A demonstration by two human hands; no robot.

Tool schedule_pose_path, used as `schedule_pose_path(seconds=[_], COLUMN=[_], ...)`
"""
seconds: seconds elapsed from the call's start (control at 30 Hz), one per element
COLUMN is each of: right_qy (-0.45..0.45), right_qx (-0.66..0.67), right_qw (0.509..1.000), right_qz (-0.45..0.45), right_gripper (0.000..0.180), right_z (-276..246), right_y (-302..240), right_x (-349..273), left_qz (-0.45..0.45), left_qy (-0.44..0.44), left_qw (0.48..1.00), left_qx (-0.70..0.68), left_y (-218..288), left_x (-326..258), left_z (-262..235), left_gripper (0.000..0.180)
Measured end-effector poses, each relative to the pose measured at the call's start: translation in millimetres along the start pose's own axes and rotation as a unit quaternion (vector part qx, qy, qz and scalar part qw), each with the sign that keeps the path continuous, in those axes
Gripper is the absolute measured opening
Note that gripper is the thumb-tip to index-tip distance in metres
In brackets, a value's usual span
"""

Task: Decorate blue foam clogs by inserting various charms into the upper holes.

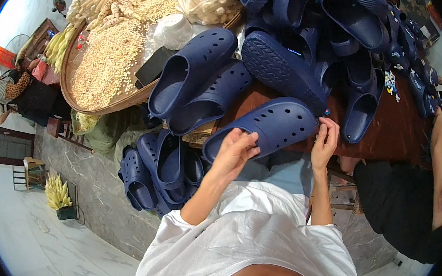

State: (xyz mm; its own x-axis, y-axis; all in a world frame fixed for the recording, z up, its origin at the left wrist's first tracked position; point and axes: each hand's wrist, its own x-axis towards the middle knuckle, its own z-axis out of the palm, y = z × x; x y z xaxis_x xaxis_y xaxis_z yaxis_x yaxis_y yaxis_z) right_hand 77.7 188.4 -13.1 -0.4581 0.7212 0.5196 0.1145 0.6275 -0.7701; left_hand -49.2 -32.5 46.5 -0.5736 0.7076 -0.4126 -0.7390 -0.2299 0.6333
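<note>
A navy blue clog [278,124] with round holes in its upper lies before me, toe to the right. My left hand [235,150] grips it at the heel end, fingers curled over the strap side. Close by its toe, my right hand [325,144] has thumb and fingers drawn together; what they pinch, if anything, is too small to name. A tiny coloured piece [327,112] shows just above those fingertips. Behind, another clog [280,65] has its patterned sole turned outward. Two more clogs [193,71] rest at the left, one upon the other.
More navy clogs [350,16] are heaped across the brown table [398,131]. Several hang or lie low at left [162,165]. A round woven tray [67,83] holds pale kernels, with a dark phone [155,65] on it. Another person's forearm [440,170] reaches in at right; a person [19,91] is far left.
</note>
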Motion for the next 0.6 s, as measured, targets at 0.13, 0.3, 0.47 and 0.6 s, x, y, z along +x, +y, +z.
schedule_pose_path(seconds=[0.13,0.3,0.47,0.6], right_qy=[0.000,-0.009,-0.008,-0.013], right_qx=[0.023,-0.038,-0.028,-0.045], right_qw=[1.000,0.999,0.999,0.999], right_qz=[0.016,-0.033,-0.034,-0.026], right_gripper=[0.016,0.016,0.016,0.015], right_z=[9,15,18,14], right_y=[0,8,17,25], right_x=[5,6,4,0], left_qz=[0.093,0.225,0.329,0.327], left_qy=[-0.001,-0.044,0.012,0.034], left_qw=[0.994,0.960,0.905,0.880], left_qx=[0.065,0.157,0.270,0.343], left_y=[60,133,197,224], left_x=[-24,-21,15,81], left_z=[22,30,52,43], left_gripper=[0.036,0.036,0.026,0.029])
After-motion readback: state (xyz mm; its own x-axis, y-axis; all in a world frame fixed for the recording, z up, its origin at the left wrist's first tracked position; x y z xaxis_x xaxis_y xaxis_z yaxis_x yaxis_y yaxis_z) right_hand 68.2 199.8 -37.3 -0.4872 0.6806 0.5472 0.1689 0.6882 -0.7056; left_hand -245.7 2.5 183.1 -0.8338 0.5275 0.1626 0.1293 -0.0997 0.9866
